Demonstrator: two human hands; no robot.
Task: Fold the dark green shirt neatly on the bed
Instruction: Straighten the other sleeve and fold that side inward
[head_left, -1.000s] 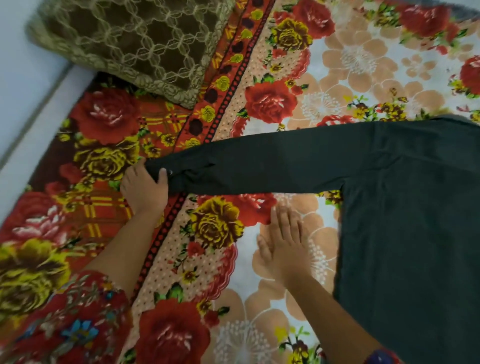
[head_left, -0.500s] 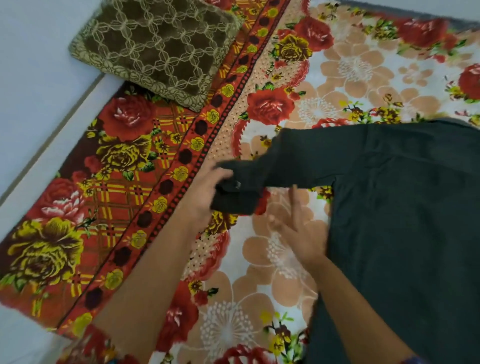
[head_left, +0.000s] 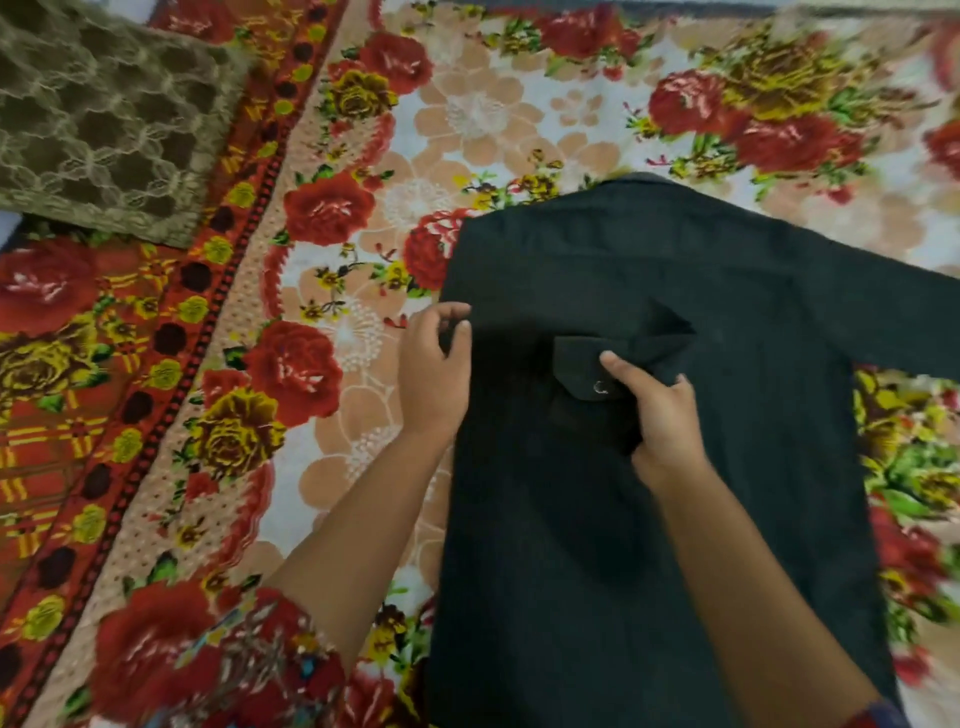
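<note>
Shirt (head_left: 675, 519) lies flat on bed (head_left: 519, 130), one sleeve (head_left: 654, 332) mid-fold across it. R hand (head_left: 665, 415) grips cuff (head_left: 582, 374); L hand (head_left: 431, 374) pinches shirt's edge. Nxt: lay cuff flat, smooth, then fold other sleeve (head_left: 883, 322) in.

Right hand (head_left: 662, 421) grips the cuff (head_left: 581, 375) — left hand (head_left: 434, 374) pinches the dark green shirt's (head_left: 571, 545) edge.

The floral-covered bed (head_left: 467, 130) carries the dark green shirt (head_left: 545, 571) lying flat and 1 olive cushion (head_left: 104, 130) at far left.
</note>
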